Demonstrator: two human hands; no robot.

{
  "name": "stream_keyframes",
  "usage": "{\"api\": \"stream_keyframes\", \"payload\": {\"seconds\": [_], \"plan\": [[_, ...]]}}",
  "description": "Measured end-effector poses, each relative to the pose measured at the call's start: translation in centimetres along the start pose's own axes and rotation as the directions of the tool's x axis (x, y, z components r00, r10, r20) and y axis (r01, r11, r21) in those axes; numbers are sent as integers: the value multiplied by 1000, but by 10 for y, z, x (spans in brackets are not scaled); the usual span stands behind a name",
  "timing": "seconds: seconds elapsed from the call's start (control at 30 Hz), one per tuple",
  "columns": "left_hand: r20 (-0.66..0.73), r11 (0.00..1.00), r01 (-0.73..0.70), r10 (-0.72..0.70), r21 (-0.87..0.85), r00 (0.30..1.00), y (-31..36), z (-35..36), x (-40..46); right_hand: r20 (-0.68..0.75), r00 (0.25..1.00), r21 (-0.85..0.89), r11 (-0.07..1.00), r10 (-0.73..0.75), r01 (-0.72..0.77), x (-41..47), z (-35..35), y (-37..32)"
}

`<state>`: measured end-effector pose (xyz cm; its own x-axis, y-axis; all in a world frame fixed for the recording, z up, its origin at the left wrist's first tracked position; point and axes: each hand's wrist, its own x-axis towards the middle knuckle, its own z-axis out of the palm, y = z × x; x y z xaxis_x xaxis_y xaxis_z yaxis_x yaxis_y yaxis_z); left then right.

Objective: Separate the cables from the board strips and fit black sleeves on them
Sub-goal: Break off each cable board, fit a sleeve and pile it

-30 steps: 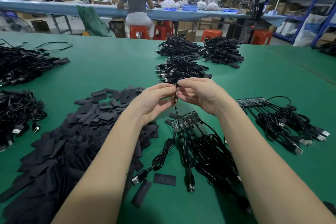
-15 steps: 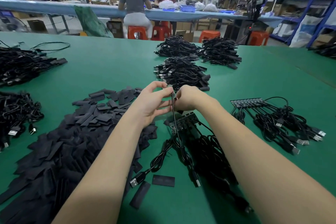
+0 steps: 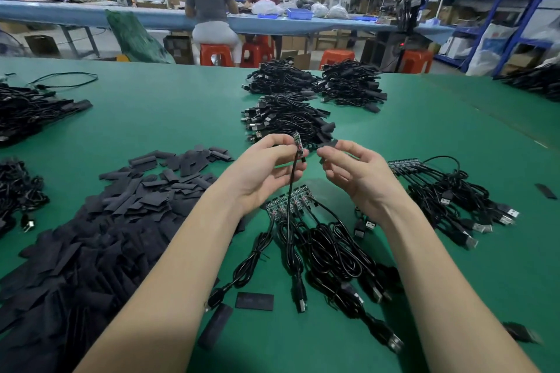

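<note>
My left hand [image 3: 266, 171] pinches a single black cable [image 3: 291, 191] just below its small circuit board [image 3: 298, 144], which stands upright above my fingers. The cable hangs down to the table. My right hand [image 3: 353, 171] pinches a black sleeve [image 3: 326, 144] between thumb and forefinger, a short way right of the board. Under my hands lies a board strip [image 3: 286, 201] with several cables still joined to it. A second strip [image 3: 404, 163] with cables lies to the right. A big heap of loose black sleeves [image 3: 106, 221] covers the table at left.
Piles of black cables [image 3: 288, 119] lie on the green table [image 3: 157, 118] beyond my hands, with more piles at far left [image 3: 33, 112] and far right. Loose sleeves [image 3: 254, 301] lie near the front edge. Two people sit at a blue bench behind.
My hands have moved apart. The left one now holds the cable with its board alone, and the right one holds a black sleeve beside it.
</note>
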<state>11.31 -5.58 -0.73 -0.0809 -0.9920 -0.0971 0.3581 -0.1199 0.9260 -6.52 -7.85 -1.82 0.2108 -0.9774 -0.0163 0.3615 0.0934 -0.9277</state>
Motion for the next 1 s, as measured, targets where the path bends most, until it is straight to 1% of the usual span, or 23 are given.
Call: {"api": "stream_keyframes", "payload": {"seconds": [0.07, 0.13, 0.27, 0.37, 0.53, 0.8, 0.9, 1.0], "plan": [[31, 1000, 13, -12, -16, 999, 1, 3, -2, -17, 999, 15, 999, -36, 37, -2, 1, 0], [45, 1000, 17, -16, -23, 999, 0, 5, -2, -1, 997, 68, 995, -72, 72, -4, 1, 1], [43, 1000, -21, 21, 12, 999, -1, 6, -3, 32, 991, 169, 978, -133, 126, -7, 4, 2], [49, 998, -39, 36, 52, 998, -2, 6, -3, 9, 981, 139, 972, -192, 189, -8, 4, 1], [74, 998, -17, 12, 66, 997, -2, 7, -4, -23, 964, 80, 960, -266, 267, -8, 9, 2], [100, 1000, 3, -7, 31, 995, -1, 6, -6, -48, 954, 81, 951, -295, 298, -9, 11, 4], [114, 1000, 11, -14, 21, 993, -1, 6, -7, -38, 955, 83, 952, -293, 295, -11, 12, 5], [128, 999, 6, -12, 48, 992, -1, 4, -7, -21, 961, 70, 959, -275, 276, -11, 10, 4]]}}
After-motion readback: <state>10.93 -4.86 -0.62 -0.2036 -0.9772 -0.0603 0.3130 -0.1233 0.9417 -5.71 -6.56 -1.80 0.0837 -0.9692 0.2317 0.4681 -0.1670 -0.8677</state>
